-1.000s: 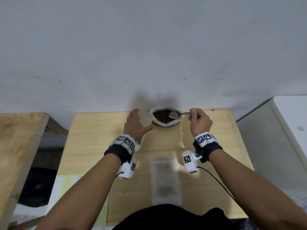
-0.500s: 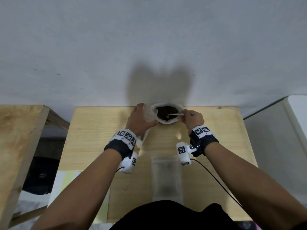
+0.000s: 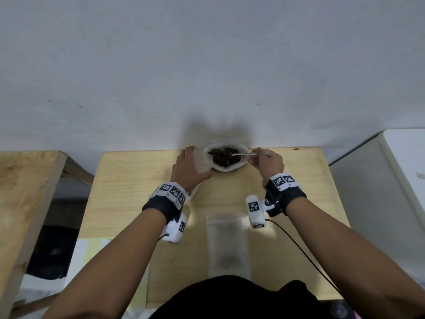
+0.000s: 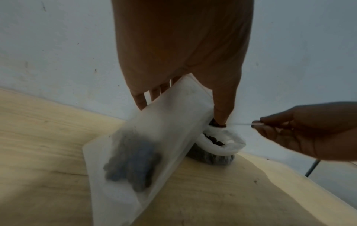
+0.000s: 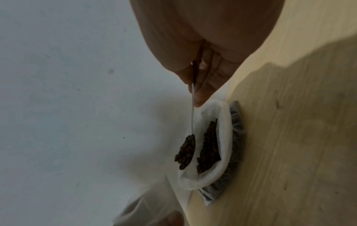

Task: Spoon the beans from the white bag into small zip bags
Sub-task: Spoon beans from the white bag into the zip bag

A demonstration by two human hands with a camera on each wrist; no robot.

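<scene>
The white bag [image 3: 239, 165] of dark beans [image 3: 224, 156] stands open at the table's far edge, against the wall. My right hand [image 3: 264, 161] pinches the handle of a metal spoon [image 3: 241, 154]; its bowl, heaped with beans [image 5: 186, 150], hovers just above the bag's mouth [image 5: 222, 137]. My left hand [image 3: 188, 168] grips a small translucent zip bag [image 3: 202, 162] at its open top, right beside the white bag's left side. That zip bag [image 4: 146, 145] hangs down to the table with some beans at its bottom.
Another small zip bag [image 3: 226, 245] holding a few beans lies flat on the wooden table [image 3: 128, 180] near my body. A second wooden table [image 3: 25, 180] stands at the left, a white cabinet [image 3: 404, 169] at the right. A black cable [image 3: 305, 256] trails from my right wrist.
The spoon dipped into the beans and has come up heaped, now just above the bag's mouth. My left hand has kept the zip bag beside the white bag.
</scene>
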